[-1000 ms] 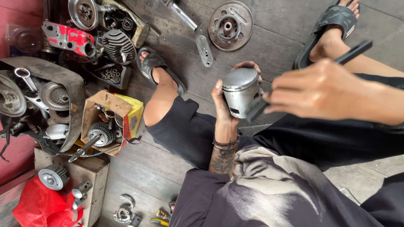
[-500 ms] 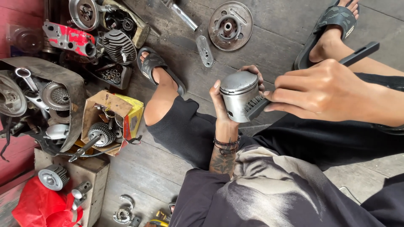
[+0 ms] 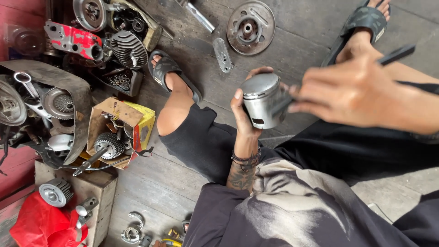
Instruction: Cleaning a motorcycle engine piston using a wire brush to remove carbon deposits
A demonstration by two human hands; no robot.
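Left hand [image 3: 244,107] was wrapped around a shiny silver metal piston [image 3: 263,100], thumb on the near side, fingers curled behind its far side, crown tilted up-left; held up over the lap so its skirt faced the other hand. Right hand [image 3: 354,93] was closed on a thin dark rod-like tool [image 3: 397,54], handle end sticking out up-right past the knuckles, working end blurred against the piston's side, so exact contact could not be told. That hand was motion-blurred.

Below the left hand: dark bead bracelets [image 3: 246,158] on the wrist, tattooed forearm, black trousers [image 3: 206,142] on the bent knees.

Farther out, beyond the piston on the grey wooden plank floor [image 3: 292,50]: a round grey metal disc with holes [image 3: 251,27], a small oval metal plate [image 3: 222,54], and black sandals on both feet.

Far left of the left hand: an open yellow cardboard box [image 3: 137,128] holding a toothed gear [image 3: 108,145], a finned dark engine cylinder [image 3: 129,49], a red-painted metal part [image 3: 73,41], a red cloth [image 3: 39,226] and loose parts piled along the wall, within reach.
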